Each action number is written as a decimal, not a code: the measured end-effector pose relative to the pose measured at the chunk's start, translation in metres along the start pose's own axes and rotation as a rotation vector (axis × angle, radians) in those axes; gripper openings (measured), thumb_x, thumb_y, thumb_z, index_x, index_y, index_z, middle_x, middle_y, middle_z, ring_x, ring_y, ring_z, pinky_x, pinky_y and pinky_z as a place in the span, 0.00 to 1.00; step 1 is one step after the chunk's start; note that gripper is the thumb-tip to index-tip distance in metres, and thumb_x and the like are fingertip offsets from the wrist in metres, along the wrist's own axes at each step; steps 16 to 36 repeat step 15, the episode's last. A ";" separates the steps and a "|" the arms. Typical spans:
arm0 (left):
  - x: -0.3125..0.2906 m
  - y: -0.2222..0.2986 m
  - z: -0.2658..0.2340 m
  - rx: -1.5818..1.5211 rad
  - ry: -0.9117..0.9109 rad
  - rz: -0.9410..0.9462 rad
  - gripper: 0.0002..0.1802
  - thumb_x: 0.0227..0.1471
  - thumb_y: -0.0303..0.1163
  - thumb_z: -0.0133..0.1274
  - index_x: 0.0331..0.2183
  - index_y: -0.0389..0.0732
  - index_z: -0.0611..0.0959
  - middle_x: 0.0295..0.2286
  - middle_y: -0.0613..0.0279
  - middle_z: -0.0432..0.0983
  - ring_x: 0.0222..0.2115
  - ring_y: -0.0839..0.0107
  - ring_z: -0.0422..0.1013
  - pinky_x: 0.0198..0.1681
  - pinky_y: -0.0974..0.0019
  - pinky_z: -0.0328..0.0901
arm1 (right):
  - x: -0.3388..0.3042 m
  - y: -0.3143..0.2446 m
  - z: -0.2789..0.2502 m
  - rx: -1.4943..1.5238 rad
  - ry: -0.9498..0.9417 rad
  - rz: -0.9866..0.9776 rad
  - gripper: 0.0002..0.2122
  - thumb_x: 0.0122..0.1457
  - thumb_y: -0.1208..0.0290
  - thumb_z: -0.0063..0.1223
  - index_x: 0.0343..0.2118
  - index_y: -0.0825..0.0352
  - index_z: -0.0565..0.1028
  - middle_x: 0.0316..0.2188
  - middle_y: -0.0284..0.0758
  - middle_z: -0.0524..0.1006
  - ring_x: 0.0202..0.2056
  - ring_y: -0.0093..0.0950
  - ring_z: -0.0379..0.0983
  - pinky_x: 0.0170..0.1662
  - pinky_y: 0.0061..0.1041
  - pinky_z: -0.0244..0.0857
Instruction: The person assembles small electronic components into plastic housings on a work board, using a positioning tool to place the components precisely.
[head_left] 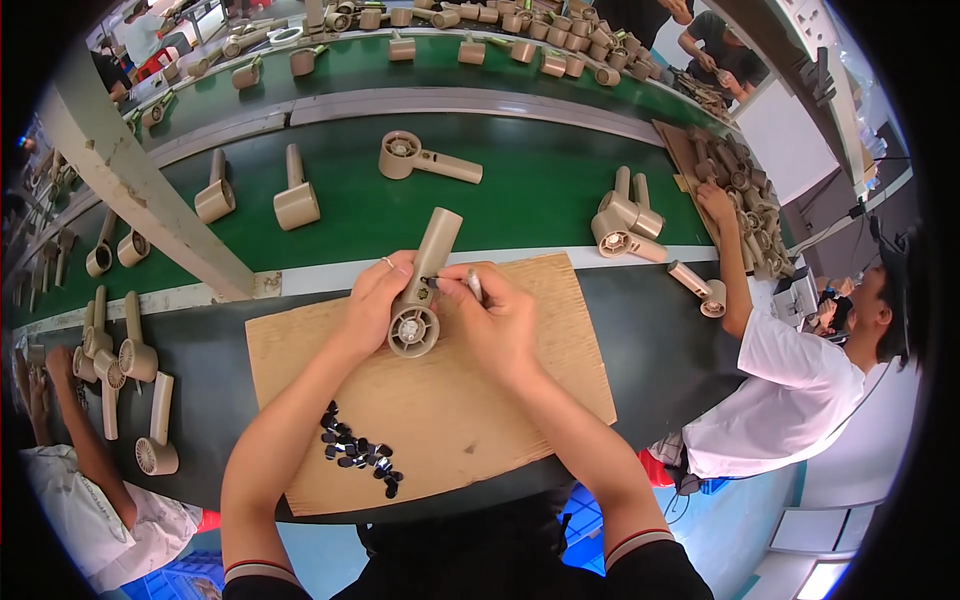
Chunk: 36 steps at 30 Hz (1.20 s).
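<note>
My left hand (372, 305) is closed around the side of a beige handheld fan (438, 240), a ring on one finger. The fan is tilted, its handle pointing away from me and its round, spoked head towards me. At the dark opening on the handle, my right hand (503, 325) pinches a small dark piece (433, 283) between thumb and forefinger. A slim, pale, pen-like tool (474, 286) also shows among the right fingers; its lower part is hidden. Glossy black oval pieces (362, 452) lie loosely scattered near my left forearm.
Beneath my hands lies a cardboard sheet (545, 410). Beyond it, a green conveyor belt (345, 160) carries several beige fans, one (400, 150) lying sideways. On the right, a co-worker (790, 390) reaches towards a fan pile (745, 195). A white post (150, 190) stands left.
</note>
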<state>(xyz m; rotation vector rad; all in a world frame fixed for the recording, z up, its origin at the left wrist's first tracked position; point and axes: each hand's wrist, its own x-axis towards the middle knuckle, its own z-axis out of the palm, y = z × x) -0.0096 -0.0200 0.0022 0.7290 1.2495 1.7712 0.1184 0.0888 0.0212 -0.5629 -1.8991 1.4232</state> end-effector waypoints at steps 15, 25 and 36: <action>-0.002 -0.002 -0.004 0.060 0.004 0.014 0.23 0.60 0.36 0.39 0.50 0.32 0.73 0.37 0.60 0.75 0.36 0.76 0.69 0.41 0.74 0.64 | -0.010 0.001 0.005 -0.197 -0.060 -0.202 0.07 0.53 0.82 0.61 0.35 0.66 0.80 0.32 0.34 0.77 0.27 0.20 0.73 0.29 0.18 0.67; -0.002 -0.002 -0.004 0.060 0.004 0.014 0.23 0.60 0.36 0.39 0.50 0.32 0.73 0.37 0.60 0.75 0.36 0.76 0.69 0.41 0.74 0.64 | -0.010 0.001 0.005 -0.197 -0.060 -0.202 0.07 0.53 0.82 0.61 0.35 0.66 0.80 0.32 0.34 0.77 0.27 0.20 0.73 0.29 0.18 0.67; -0.002 -0.002 -0.004 0.060 0.004 0.014 0.23 0.60 0.36 0.39 0.50 0.32 0.73 0.37 0.60 0.75 0.36 0.76 0.69 0.41 0.74 0.64 | -0.010 0.001 0.005 -0.197 -0.060 -0.202 0.07 0.53 0.82 0.61 0.35 0.66 0.80 0.32 0.34 0.77 0.27 0.20 0.73 0.29 0.18 0.67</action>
